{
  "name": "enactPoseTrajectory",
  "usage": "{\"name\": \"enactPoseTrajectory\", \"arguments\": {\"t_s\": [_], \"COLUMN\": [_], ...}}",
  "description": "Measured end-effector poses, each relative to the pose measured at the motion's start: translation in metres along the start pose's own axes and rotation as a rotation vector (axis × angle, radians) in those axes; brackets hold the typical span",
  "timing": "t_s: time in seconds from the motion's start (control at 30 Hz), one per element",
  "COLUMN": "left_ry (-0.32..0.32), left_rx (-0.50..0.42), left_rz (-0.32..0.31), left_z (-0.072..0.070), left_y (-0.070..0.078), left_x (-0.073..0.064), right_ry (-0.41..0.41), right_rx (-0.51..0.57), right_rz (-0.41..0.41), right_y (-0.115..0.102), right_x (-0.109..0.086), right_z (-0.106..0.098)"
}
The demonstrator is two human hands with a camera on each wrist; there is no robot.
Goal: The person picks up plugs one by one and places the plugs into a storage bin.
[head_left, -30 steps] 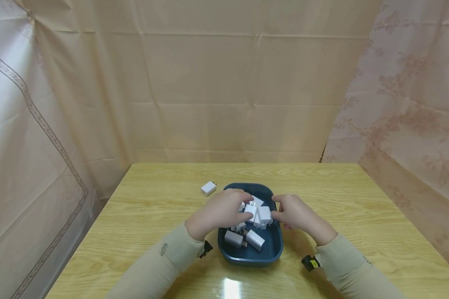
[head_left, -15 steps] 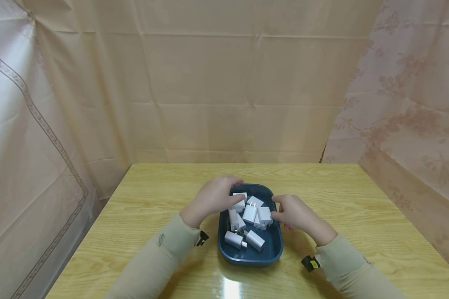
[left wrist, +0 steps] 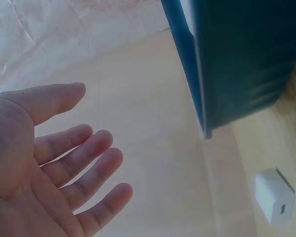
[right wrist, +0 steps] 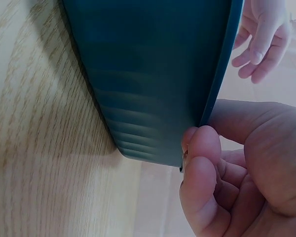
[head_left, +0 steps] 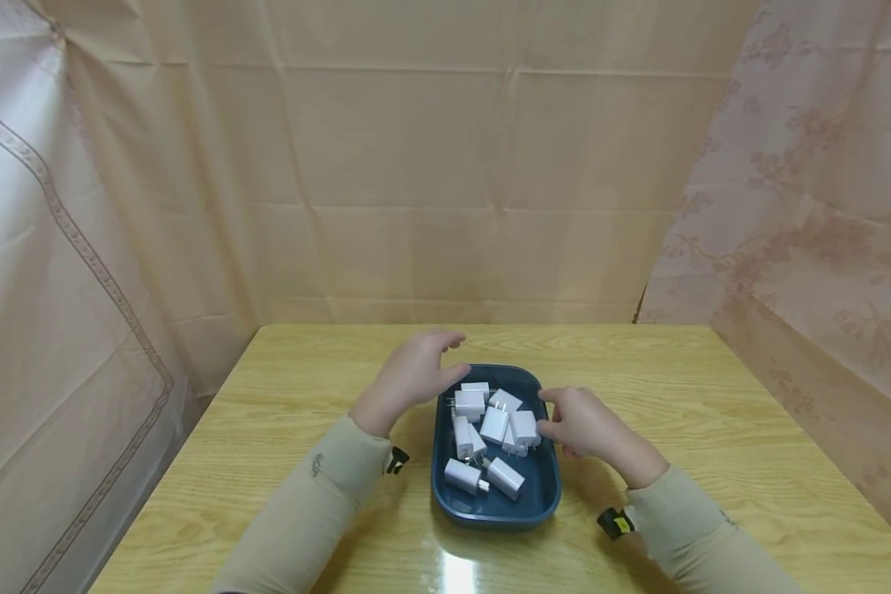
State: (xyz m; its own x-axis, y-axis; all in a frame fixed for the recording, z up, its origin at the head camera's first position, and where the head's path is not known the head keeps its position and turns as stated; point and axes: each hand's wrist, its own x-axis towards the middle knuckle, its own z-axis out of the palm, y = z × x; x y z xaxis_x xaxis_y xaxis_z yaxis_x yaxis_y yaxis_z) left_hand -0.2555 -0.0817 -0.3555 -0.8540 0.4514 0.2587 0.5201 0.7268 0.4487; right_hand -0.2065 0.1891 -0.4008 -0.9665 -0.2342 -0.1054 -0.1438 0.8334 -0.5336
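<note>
A dark blue rectangular plastic bin (head_left: 496, 521) stands on the table, holding several white plug-in phone chargers (head_left: 495, 424). My right hand (head_left: 585, 422) pinches its right rim, thumb over the inside and fingertips against the outer wall, as the right wrist view shows. Off the bin's far left corner, my left hand (head_left: 413, 371) is raised with relaxed, spread fingers and nothing in its palm. One more white charger (left wrist: 275, 196) lies on the table beside the bin in the left wrist view; the left hand hides it from the head view.
The wood-grain table (head_left: 327, 355) carries the bin near its middle. Beige cloth (head_left: 445, 181) hangs behind the far edge, with a flowered cloth (head_left: 809, 190) on the right and a pale cloth with a patterned band (head_left: 82, 223) on the left.
My left hand has drawn back from over the chargers to the far left, past the bin's rim, uncovering those at the left. The right hand has stayed at the rim.
</note>
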Motion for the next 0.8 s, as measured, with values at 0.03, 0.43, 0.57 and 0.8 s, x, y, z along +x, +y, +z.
{"name": "enactPoseTrajectory", "arguments": {"t_s": [0.03,0.43,0.57,0.8], "left_ry": [0.011,0.113,0.133,0.149], "left_rx": [-0.001,0.002,0.06,0.117], "left_rz": [-0.005,-0.084,-0.093,-0.134], "left_z": [0.001,0.011,0.013,0.016], "left_y": [-0.002,-0.021,-0.031,-0.045], "left_x": [0.0,0.003,0.006,0.009], "right_ry": [0.0,0.008,0.005,0.005], "right_rx": [0.0,0.005,0.009,0.007], "right_rz": [0.0,-0.014,-0.01,-0.001], "right_y": [0.0,-0.001,0.0,-0.001], "right_x": [0.0,-0.003,-0.004,-0.005], "right_z": [0.0,0.001,0.001,0.0]}}
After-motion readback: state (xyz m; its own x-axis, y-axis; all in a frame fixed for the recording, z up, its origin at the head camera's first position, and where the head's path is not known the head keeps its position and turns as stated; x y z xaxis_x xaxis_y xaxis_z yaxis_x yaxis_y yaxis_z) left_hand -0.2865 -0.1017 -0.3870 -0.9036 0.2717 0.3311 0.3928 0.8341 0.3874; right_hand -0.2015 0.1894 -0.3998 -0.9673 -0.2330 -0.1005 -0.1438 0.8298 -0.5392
